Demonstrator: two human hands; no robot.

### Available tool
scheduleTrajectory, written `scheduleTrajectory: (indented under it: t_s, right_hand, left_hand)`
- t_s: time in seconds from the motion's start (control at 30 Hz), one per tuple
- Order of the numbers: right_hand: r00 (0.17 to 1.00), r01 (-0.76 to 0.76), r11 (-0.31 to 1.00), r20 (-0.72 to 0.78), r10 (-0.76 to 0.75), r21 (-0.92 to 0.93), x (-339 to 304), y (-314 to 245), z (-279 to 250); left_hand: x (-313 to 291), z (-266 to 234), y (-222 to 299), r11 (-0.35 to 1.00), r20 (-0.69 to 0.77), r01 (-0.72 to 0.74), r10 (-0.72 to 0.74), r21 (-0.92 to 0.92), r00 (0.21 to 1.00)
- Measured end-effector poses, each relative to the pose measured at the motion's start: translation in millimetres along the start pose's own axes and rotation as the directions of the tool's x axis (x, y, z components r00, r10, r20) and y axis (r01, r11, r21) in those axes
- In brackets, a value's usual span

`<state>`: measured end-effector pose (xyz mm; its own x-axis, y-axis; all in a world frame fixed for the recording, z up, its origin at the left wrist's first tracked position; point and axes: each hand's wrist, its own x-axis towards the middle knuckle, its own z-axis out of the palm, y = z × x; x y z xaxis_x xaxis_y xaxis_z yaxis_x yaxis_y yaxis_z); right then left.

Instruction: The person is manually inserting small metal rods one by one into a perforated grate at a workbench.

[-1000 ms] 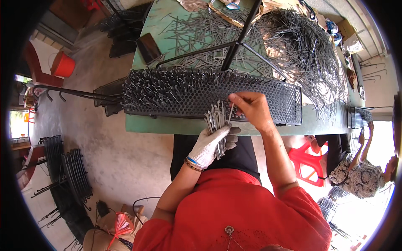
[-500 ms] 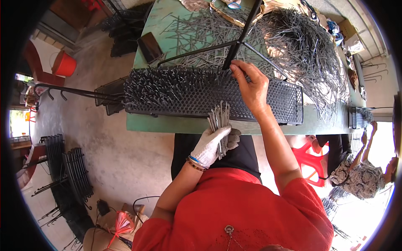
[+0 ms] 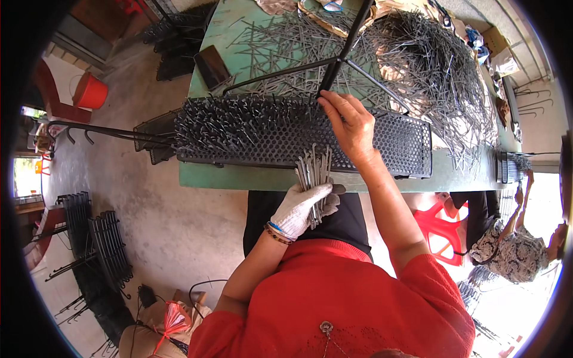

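A long black perforated metal rack (image 3: 397, 143) lies along the near edge of the green table (image 3: 239, 176). Thin dark metal pins (image 3: 221, 122) stand densely in the holes of its left part, while bare holes show on the right. My left hand (image 3: 295, 212), in a white glove, is closed around a bundle of grey metal pins (image 3: 313, 170), held upright in front of the rack's near edge. Over the rack's far edge, my bare right hand (image 3: 352, 125) has thumb and fingers pinched together beside a black upright bar (image 3: 330, 77). Whatever those fingertips hold is too small to make out.
Loose metal pins (image 3: 441, 65) are heaped at the table's back right and scattered across its middle. A dark flat tablet-like object (image 3: 212, 67) lies at the left. Hooked rods (image 3: 107, 128) jut leftward from the rack. Another person (image 3: 513, 250) works at the right.
My right hand has shifted slightly left along the rack's far edge. My left hand still grips the bundle in nearly the same place.
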<state>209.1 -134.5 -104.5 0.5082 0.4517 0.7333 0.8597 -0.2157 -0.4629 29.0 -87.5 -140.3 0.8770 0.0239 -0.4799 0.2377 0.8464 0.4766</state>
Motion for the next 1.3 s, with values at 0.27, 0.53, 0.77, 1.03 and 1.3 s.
scheduleTrajectory:
  t_s: [0.27, 0.53, 0.77, 1.03, 1.3]
  right_hand:
    - [0.984, 0.167, 0.972, 0.091, -0.153, -0.167, -7, 2, -2]
    - [0.973, 0.165, 0.966, 0.191, -0.127, -0.201, -3, -5, -10]
    - [0.953, 0.184, 0.957, 0.279, -0.118, -0.224, 1, -14, -17]
    - [0.965, 0.148, 0.948, 0.252, -0.076, -0.282, 4, -13, -12]
    - [0.981, -0.019, 0.972, 0.184, 0.064, -0.235, -4, -12, -5]
  left_hand:
    - [0, -2, -1, 0.999, -0.028, 0.031, -0.03, 0.03, 0.999]
    - [1, -2, -2, 0.998, -0.044, 0.045, -0.044, 0.036, 0.998]
    - [1, -3, 1, 0.995, -0.026, 0.076, -0.074, 0.068, 0.997]
    - [0, -1, 1, 0.996, -0.003, 0.051, -0.05, 0.071, 0.999]
    - [-1, -3, 2, 0.998, -0.021, 0.038, -0.037, 0.04, 0.999]
